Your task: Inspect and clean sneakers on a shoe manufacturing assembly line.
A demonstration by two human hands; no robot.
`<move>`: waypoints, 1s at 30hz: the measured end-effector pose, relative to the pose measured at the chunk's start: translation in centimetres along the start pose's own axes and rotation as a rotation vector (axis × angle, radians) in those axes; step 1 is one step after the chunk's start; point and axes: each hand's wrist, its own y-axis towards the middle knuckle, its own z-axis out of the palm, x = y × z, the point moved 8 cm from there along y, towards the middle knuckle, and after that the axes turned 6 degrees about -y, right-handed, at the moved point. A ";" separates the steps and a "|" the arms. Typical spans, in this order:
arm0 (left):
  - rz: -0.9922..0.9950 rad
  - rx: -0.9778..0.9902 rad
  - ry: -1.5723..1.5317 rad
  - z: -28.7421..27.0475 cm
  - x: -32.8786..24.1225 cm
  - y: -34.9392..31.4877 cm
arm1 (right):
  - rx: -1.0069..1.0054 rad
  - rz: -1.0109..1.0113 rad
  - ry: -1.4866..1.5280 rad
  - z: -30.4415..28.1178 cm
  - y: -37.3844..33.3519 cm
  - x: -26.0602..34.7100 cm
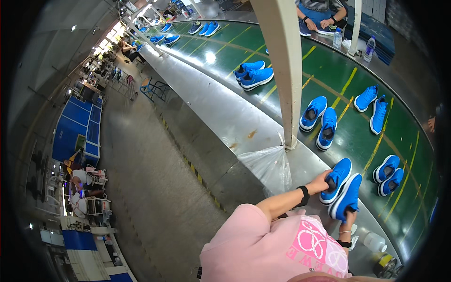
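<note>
Green belt, then metal ledge; over where they meet, left blue shoe and right blue shoe, side by side. Left hand closed on one's heel end, right hand on the other's; a slackened grip could drop and scuff one.

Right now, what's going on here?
A person in a pink top holds a blue shoe with a white sole in the left hand and a second, matching blue shoe in the right hand. Both are by the near edge of a long, yellow-lined green surface, where more blue shoes sit in pairs.
</note>
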 end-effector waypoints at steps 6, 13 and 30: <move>-0.351 0.360 -0.802 -0.8 -3.5 -3.0 | 0.519 0.006 0.631 4.1 -2.4 1.8; -0.343 0.381 -0.968 -1.3 -8.6 -5.1 | 0.959 -0.221 0.751 9.7 -5.1 8.6; -0.298 0.324 -1.183 -1.8 -10.9 -8.5 | 0.839 -0.118 0.658 9.5 -4.4 9.6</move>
